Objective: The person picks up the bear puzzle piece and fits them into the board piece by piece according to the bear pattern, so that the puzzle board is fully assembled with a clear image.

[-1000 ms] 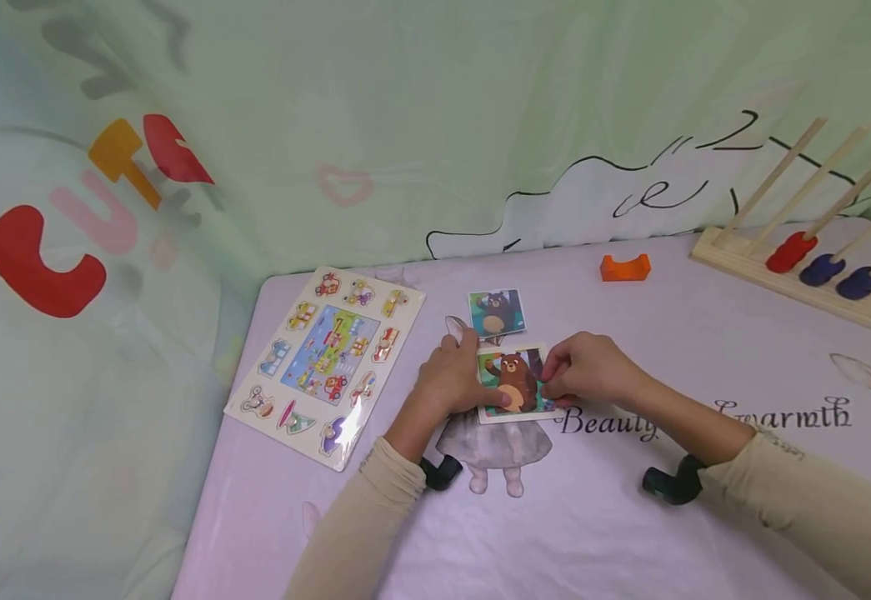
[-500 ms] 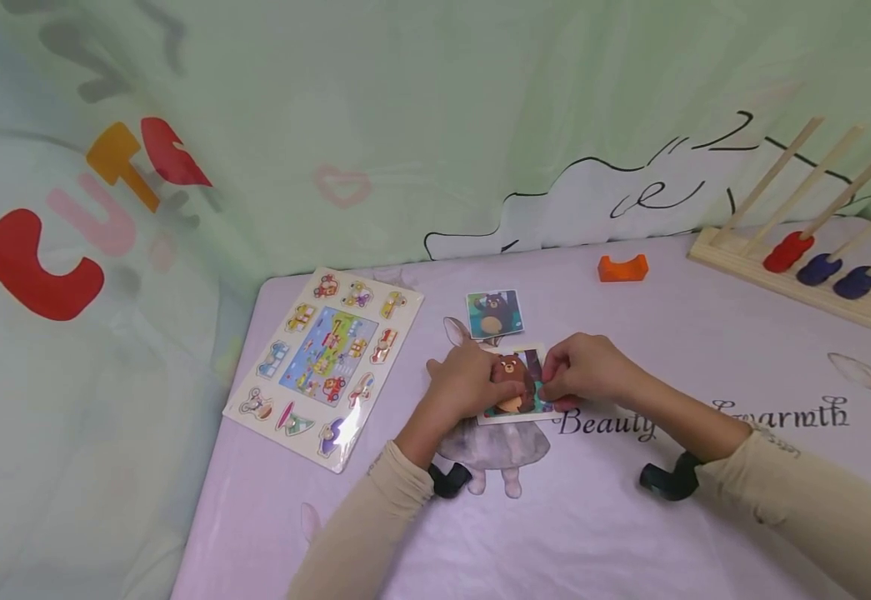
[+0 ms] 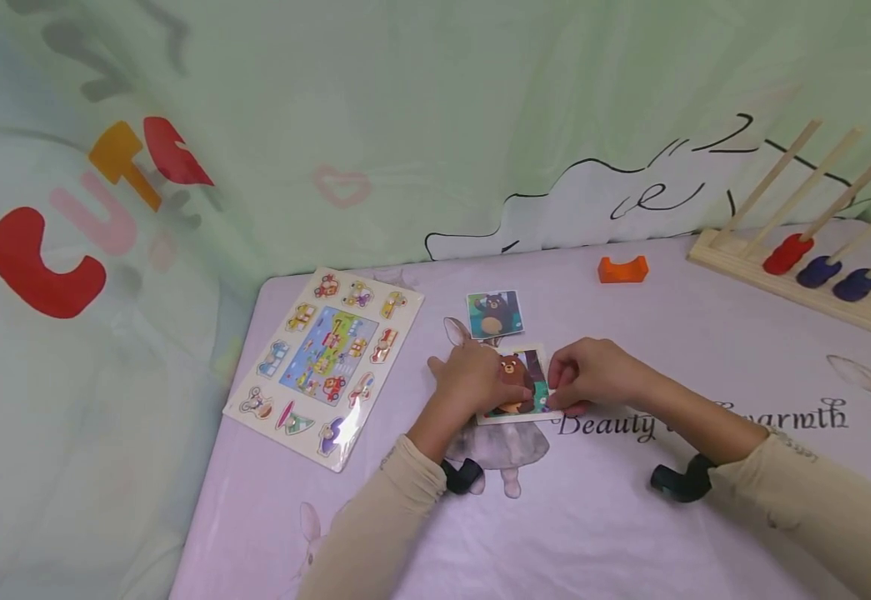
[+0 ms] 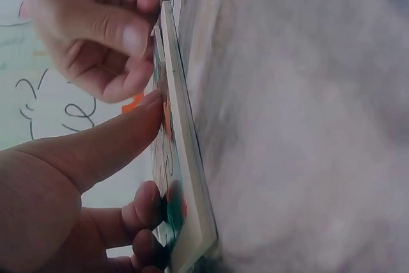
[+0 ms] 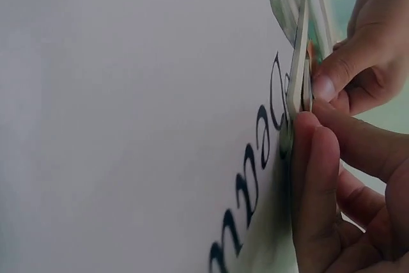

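Observation:
A bear puzzle (image 3: 534, 383) in a pale, shallow frame lies flat on the cloth. My left hand (image 3: 469, 382) rests on its left part, the thumb reaching over the bear and pressing the picture; that hand covers the puzzle's left side. My right hand (image 3: 593, 375) is at the lower right edge with curled fingers. In the right wrist view, the right thumb and fingertips pinch the end of the puzzle (image 5: 298, 68), where a thin layer stands slightly apart from the frame. Just behind lies a square bear picture card (image 3: 496, 314).
A knobbed vehicle puzzle board (image 3: 397, 333) lies to the left. Farther back are an orange notched block (image 3: 623, 269) and, at the right, a wooden peg stand (image 3: 795, 287) with red and blue pieces. A printed curtain (image 3: 405, 125) hangs behind the table.
My left hand has shifted right and farther over the bear picture, covering more of it. The right hand has moved slightly right, to the puzzle's edge. The card and board have stayed put.

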Motion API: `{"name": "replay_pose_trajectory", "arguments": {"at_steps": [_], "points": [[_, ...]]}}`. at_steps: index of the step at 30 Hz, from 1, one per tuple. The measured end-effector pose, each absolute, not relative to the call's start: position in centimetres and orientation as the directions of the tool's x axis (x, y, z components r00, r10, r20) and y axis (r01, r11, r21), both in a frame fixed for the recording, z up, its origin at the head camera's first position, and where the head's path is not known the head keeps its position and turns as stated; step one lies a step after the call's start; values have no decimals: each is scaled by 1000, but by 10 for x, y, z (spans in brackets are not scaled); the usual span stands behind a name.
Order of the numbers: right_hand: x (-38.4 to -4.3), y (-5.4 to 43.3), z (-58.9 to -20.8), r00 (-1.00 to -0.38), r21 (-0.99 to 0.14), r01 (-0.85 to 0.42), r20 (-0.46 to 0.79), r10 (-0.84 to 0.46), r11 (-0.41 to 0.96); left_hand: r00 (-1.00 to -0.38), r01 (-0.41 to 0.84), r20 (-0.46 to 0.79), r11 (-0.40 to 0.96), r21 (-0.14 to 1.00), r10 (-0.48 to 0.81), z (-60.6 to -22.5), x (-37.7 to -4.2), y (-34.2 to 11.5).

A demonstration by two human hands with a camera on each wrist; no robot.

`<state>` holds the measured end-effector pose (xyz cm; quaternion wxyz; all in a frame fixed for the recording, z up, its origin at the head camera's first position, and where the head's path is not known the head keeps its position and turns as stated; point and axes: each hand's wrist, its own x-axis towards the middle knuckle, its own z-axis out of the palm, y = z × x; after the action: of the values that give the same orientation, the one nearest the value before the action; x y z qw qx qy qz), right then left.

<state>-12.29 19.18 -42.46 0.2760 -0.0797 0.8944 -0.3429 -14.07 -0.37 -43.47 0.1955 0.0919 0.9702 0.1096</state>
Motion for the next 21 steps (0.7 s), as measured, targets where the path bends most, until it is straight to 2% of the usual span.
{"name": "replay_pose_trajectory", "arguments": {"at_steps": [8,21], "points": [[-120,198,-428,-805,-691,92,-475,-355,717,-892,129,-392,957,260,226,-431,-143,-4],[-122,197,-431,-810,-674,61,-464,-357,736,-889,127,-397,956,264,227,-431,-145,-4]]}}
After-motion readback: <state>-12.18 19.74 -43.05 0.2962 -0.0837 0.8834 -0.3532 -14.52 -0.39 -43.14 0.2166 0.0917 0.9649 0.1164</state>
